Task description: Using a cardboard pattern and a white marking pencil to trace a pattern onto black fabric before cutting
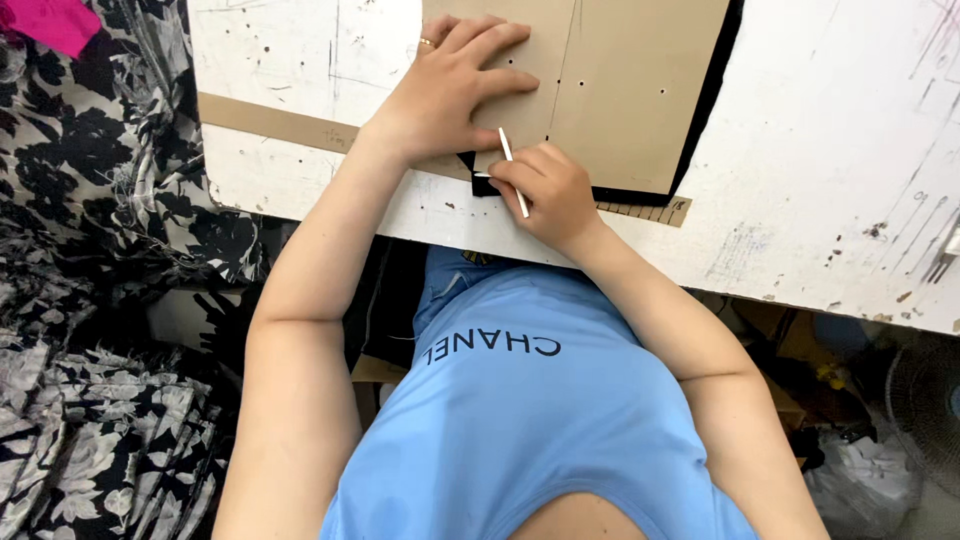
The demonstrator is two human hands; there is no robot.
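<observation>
A brown cardboard pattern [620, 90] lies on black fabric [712, 90] on the white table [830, 150]. My left hand [450, 85] presses flat on the pattern's near left part, fingers spread, a ring on one finger. My right hand [548, 195] grips a thin white marking stick [513, 172] like a pen, its tip at the pattern's near edge where a corner of black fabric shows.
A brown cardboard strip [270, 122] runs along the table to the left. Black-and-white floral fabric [100, 200] is piled at the left, with pink cloth [50, 20] at the top corner. A fan [925, 400] and clutter sit under the table at the right.
</observation>
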